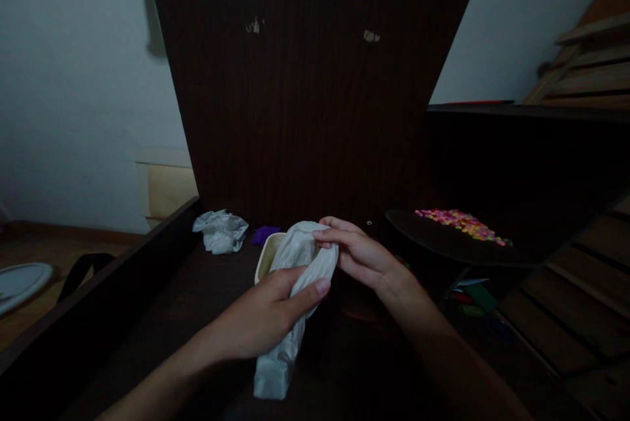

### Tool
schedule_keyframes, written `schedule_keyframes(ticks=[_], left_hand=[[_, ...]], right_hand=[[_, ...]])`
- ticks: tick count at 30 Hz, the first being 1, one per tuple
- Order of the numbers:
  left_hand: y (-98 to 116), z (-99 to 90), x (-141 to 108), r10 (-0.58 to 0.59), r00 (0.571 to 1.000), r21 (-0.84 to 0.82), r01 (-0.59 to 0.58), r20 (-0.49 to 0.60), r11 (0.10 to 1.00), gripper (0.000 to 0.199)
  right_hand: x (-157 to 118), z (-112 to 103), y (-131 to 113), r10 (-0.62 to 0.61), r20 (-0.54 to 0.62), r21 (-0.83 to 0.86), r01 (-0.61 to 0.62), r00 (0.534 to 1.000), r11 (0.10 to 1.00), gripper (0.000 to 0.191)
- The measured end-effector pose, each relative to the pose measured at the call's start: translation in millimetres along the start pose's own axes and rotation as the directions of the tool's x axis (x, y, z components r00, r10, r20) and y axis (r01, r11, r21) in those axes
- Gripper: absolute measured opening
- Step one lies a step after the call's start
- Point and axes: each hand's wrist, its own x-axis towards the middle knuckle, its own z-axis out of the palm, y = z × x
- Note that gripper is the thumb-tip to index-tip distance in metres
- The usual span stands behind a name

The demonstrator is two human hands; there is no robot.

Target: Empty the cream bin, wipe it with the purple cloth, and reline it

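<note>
A dark wooden desk (pixel 162 349) fills the lower middle of the view, with a raised board (pixel 123 290) along its left edge and a tall, scuffed panel (pixel 315 113) rising from its back edge. Behind is a pale wall (pixel 73 113), dimly lit, with a cream box (pixel 170 188) low against it. On the floor to the left lies a white round thing (pixel 22 280), cut off by the view. Right of the desk, a rounded shelf (pixel 408 231) carries a spread of small bright beads (pixel 460 224), and wooden slats (pixel 581 296) stand further right.

In the desk's back left corner sits a crumpled plastic bag (pixel 221 232); a small purple thing (pixel 264 235) lies near the back edge, just right of it.

A long white bag (pixel 278 368) is held over the middle of the desk, in front of a cream tub (pixel 262 263) that it partly hides. The left hand (pixel 270 316) grasps the bag about midway, thumb on top, with the lower end hanging toward the desk's front edge. The right hand (pixel 361 254) pinches its upper right side between the fingers; the thumb is hard to make out.
</note>
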Motion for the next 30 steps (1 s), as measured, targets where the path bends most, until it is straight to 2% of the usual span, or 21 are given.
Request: schedule_keyframes(ticks=[2,6,11,14,17,19,21,25,28,30], left_hand=[[-1,-8.0,-4,0.012,1.000,0.195,-0.007,-0.022,0.981,0.041],[-6,-24.7,-10,0.040,0.998,0.503,-0.011,-0.047,0.864,0.037],[-11,-45.3,-10,0.007,0.999,0.715,0.020,-0.036,0.698,0.017],[-13,-58.6,-6,0.103,0.994,0.785,-0.089,0.033,0.613,0.014],[-20,-71.8,3,0.305,0.945,0.859,-0.251,0.118,0.446,0.018],[-28,-79.7,13,0.422,0.892,0.902,-0.306,0.161,0.304,0.023],[-39,-86.8,23,0.493,0.845,0.911,-0.350,0.207,0.217,0.027],[-58,-96.1,42,0.601,0.780,0.927,-0.338,0.177,0.166,0.024],[-64,-96.6,52,0.685,0.725,0.950,-0.259,0.072,0.174,0.020],[-65,-93.6,58,0.735,0.678,0.955,-0.219,-0.001,0.203,0.026]], right_hand=[[-3,-1,-2,0.008,0.014,-0.055,-0.008,1.000,0.998,0.042],[-7,-5,-2,0.002,0.059,-0.186,0.009,0.998,0.983,0.041],[-10,-7,2,-0.050,0.082,-0.395,0.078,0.995,0.915,0.036],[-13,-5,3,-0.114,0.142,-0.446,0.166,0.983,0.880,0.036],[-15,-3,3,-0.152,0.177,-0.478,0.220,0.972,0.850,0.036],[-15,-2,3,-0.177,0.198,-0.496,0.254,0.964,0.830,0.035],[-13,-2,4,-0.197,0.220,-0.517,0.286,0.955,0.807,0.033],[-9,2,7,-0.214,0.287,-0.563,0.345,0.934,0.751,0.027],[-8,7,8,-0.182,0.333,-0.572,0.351,0.925,0.741,0.022],[-8,8,8,-0.136,0.345,-0.561,0.320,0.929,0.763,0.022]])
